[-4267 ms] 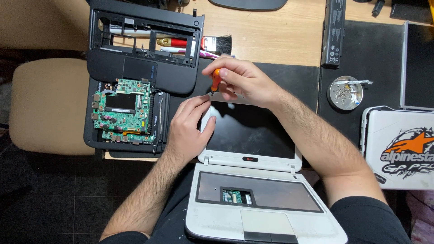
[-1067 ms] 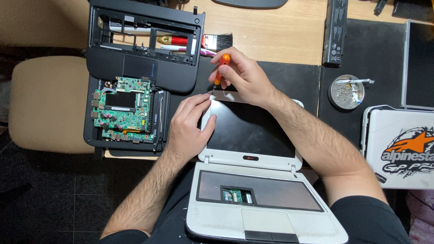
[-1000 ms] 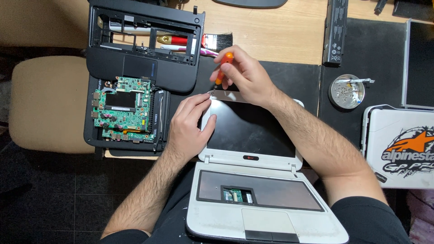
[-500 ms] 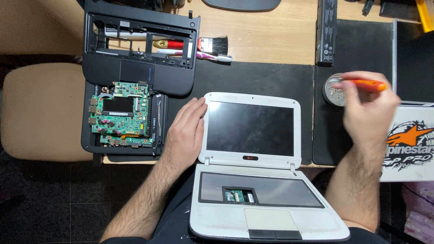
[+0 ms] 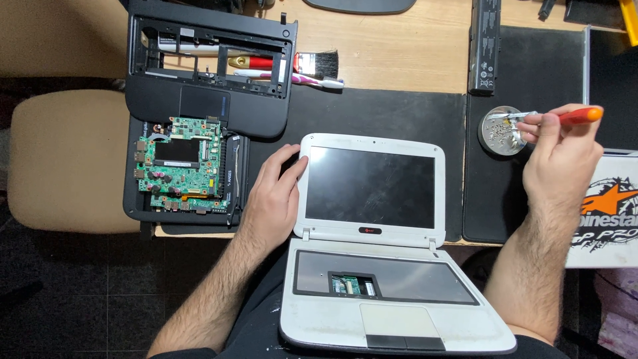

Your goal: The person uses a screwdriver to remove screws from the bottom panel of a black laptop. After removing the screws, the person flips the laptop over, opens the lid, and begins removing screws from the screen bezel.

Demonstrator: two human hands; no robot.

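Head view shows right hand (image 5: pixel 561 159) gripping orange screwdriver (image 5: pixel 561 117), its tip over the round screw dish (image 5: pixel 503 131); open left hand (image 5: pixel 274 199) rests flat beside white laptop (image 5: pixel 372 193).

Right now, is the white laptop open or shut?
Open. The white laptop lies spread flat, its dark screen facing up, its keyboard bay bare; the left hand rests on the lid's left edge.

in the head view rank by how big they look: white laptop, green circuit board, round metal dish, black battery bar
1. white laptop, by far the largest.
2. green circuit board.
3. and 4. black battery bar and round metal dish: long and thin against short and round, too alike in area to rank.
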